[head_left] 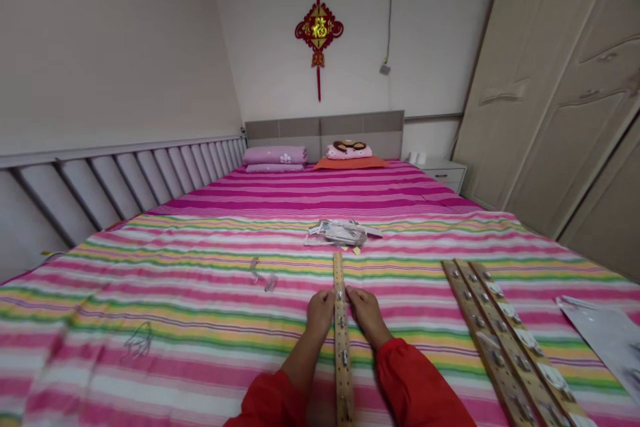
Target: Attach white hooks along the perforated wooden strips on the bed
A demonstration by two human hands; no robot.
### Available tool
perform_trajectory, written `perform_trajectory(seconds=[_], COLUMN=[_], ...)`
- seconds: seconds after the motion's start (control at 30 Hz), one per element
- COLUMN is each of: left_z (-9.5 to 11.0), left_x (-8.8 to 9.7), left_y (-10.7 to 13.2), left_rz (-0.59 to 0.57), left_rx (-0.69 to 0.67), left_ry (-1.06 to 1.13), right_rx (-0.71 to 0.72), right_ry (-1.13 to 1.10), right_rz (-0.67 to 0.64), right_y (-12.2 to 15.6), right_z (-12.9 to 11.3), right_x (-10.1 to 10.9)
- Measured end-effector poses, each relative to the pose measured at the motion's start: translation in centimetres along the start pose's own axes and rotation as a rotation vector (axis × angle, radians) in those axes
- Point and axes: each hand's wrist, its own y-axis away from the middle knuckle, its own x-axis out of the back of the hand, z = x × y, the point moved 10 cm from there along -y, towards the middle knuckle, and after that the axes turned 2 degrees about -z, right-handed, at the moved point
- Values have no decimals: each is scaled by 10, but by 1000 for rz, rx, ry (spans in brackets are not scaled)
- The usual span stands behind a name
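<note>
A long, narrow wooden strip (pixel 343 383) with a row of holes lies lengthwise before me, small metal fittings (pixel 345 355) fixed along it. My left hand (pixel 320 313) is closed at the strip's left edge, its fingertips beside one metal fitting (pixel 340 295). On the opposite edge, my right hand (pixel 367 313) is closed too, thumb and fingers pinched at the same height. Both hands appear to grip the strip; whether a small part is also between the fingertips is hidden.
Similar wooden strips (pixel 480 320) with metal pieces and white tags lie at right, beside a clear plastic bag (pixel 603 333). Plastic packets (pixel 343 232) sit beyond my strip. Small clear scraps (pixel 270 281) and thin dark strands (pixel 139 340) rest on the striped bedsheet (pixel 200 347).
</note>
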Motion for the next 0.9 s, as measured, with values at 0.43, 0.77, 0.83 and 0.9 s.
perform_trajectory(seconds=[0.43,0.77,0.83,0.9], left_z=[-19,-49,-53,-56], left_x=[49,187,184,180], left_y=[18,-2,-7,-8], left_rz=[72,671,650,630], left_rx=[-6,108,121,128], left_ry=[194,14,12,23], right_rx=[33,2,-18,-36], right_ry=[16,-78,-99,-118], right_rz=[-63,-25,-20,-23], right_y=[33,31,31,31], right_z=[-11,0,4,7], right_x=[0,5,6,6])
